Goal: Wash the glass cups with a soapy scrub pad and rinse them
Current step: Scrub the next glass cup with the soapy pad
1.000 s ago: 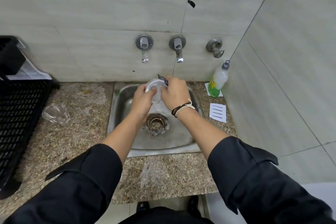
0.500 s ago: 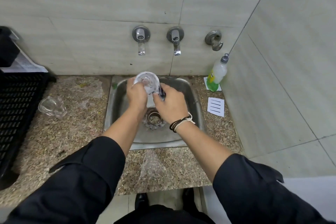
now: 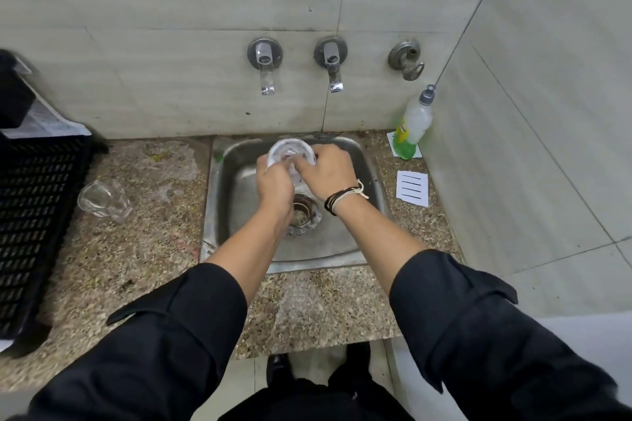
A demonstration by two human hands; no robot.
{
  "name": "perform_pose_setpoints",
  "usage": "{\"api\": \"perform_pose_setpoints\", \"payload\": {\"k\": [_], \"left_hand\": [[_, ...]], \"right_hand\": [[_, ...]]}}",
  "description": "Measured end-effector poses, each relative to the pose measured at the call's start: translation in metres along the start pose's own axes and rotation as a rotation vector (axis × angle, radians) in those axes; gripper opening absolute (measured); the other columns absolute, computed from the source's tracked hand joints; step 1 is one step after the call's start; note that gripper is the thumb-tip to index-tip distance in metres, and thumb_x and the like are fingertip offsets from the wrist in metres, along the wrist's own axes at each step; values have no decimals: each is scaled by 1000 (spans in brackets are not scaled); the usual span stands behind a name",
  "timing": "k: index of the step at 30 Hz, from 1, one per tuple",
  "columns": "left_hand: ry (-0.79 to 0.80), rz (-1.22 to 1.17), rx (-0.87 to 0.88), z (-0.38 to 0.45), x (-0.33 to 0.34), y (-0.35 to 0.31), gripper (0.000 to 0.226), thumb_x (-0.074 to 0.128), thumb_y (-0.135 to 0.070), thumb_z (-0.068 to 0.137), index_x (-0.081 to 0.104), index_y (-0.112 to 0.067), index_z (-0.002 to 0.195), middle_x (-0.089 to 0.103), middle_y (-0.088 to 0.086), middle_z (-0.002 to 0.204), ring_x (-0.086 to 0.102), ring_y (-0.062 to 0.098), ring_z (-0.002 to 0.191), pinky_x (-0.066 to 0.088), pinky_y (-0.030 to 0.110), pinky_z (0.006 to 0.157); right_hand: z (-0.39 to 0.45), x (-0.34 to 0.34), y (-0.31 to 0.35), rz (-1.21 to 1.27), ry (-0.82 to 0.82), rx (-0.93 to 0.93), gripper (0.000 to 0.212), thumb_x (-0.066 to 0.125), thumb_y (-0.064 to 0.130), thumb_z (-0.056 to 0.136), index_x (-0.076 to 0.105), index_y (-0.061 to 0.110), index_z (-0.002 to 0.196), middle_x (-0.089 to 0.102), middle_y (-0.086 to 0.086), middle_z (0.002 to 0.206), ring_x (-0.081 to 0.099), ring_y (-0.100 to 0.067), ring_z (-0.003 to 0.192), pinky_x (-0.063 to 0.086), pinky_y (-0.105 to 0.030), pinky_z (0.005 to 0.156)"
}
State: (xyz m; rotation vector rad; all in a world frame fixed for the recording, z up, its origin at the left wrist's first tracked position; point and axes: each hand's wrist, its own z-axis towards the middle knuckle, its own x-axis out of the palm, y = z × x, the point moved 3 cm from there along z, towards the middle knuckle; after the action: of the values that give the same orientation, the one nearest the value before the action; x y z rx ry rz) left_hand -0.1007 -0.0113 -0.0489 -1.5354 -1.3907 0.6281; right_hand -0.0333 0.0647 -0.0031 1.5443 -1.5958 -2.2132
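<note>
Left hand (image 3: 273, 186) grips a glass cup (image 3: 290, 154) over the sink (image 3: 342, 243); right hand (image 3: 328, 174) curls against its rim. Second cup (image 3: 102, 198) lies on the worktop (image 3: 136, 249). Bottle (image 3: 412, 125) label unreadable.

Black crate (image 3: 30, 222) on counter's (image 3: 143, 249) left, white card (image 3: 412, 189) right

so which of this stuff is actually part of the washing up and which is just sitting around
In use: left hand and right hand, both on the soapy glass over the sink; second glass; taps; soap bottle.

Lying about: black crate, lined card, wall hook.
</note>
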Motion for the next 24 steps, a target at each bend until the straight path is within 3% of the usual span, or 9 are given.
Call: {"api": "perform_pose_setpoints", "payload": {"k": [2, 6, 10, 14, 17, 20, 22, 24], "left_hand": [[-81, -12, 13, 7, -6, -2, 30, 48, 3, 90, 60, -17, 108, 68, 7, 99, 67, 26, 95, 57, 40, 86], [-101, 0, 14, 14, -10, -10, 37, 38, 6, 93, 54, -15, 119, 63, 3, 95, 64, 19, 86, 54, 27, 65], [-18, 52, 37, 15, -10, -10, 37, 43, 2, 91, 57, -20, 117, 67, 6, 104, 66, 25, 100, 56, 36, 82], [14, 72, 84, 17, -5, -16, 37, 47, 1, 91, 60, -18, 120, 69, 6, 104, 66, 24, 97, 54, 38, 85], [41, 127, 124, 18, -2, -19, 40, 46, 3, 90, 62, -14, 122, 68, 2, 98, 64, 19, 92, 52, 32, 82], [121, 195, 156, 12, 2, -13, 37, 48, -1, 91, 63, -19, 119, 70, 0, 103, 65, 19, 98, 52, 30, 83], [90, 176, 152, 12, 1, -14, 35, 49, -4, 90, 64, -23, 116, 70, 1, 106, 66, 23, 103, 53, 37, 89], [16, 129, 136, 21, -3, -18, 39, 50, -2, 89, 64, -16, 122, 69, 3, 105, 65, 25, 102, 52, 37, 86]], "right_hand": [[-12, 7, 5, -20, -12, 0, 25, 64, 30, 90, 69, 10, 76, 72, -9, 76, 62, -27, 73, 39, -32, 61], [-21, 15, 13, -29, -43, 8, 11, 60, 19, 84, 66, 9, 82, 69, -9, 79, 62, -34, 79, 47, -40, 66], [-5, 2, 16, 36, -39, 49, 23, 65, 28, 89, 68, 5, 89, 71, -9, 82, 64, -32, 84, 48, -40, 71], [-7, -4, 17, 208, -122, 64, 37, 72, 26, 88, 68, 7, 119, 73, -8, 113, 65, -26, 108, 48, -37, 97], [-9, 0, 20, 124, -269, -68, 44, 69, 14, 87, 64, 5, 129, 67, -11, 129, 60, -29, 121, 41, -37, 108], [-1, -6, 27, 17, -279, -177, 48, 63, 2, 84, 62, 6, 132, 66, -11, 132, 60, -30, 120, 40, -34, 107], [4, -10, 27, 76, -216, -136, 44, 65, 6, 87, 64, 9, 131, 70, -9, 124, 64, -28, 115, 46, -35, 103], [-2, -11, 24, 140, -174, -55, 39, 69, 17, 90, 67, 12, 128, 74, -8, 116, 67, -26, 109, 49, -33, 97]]}}
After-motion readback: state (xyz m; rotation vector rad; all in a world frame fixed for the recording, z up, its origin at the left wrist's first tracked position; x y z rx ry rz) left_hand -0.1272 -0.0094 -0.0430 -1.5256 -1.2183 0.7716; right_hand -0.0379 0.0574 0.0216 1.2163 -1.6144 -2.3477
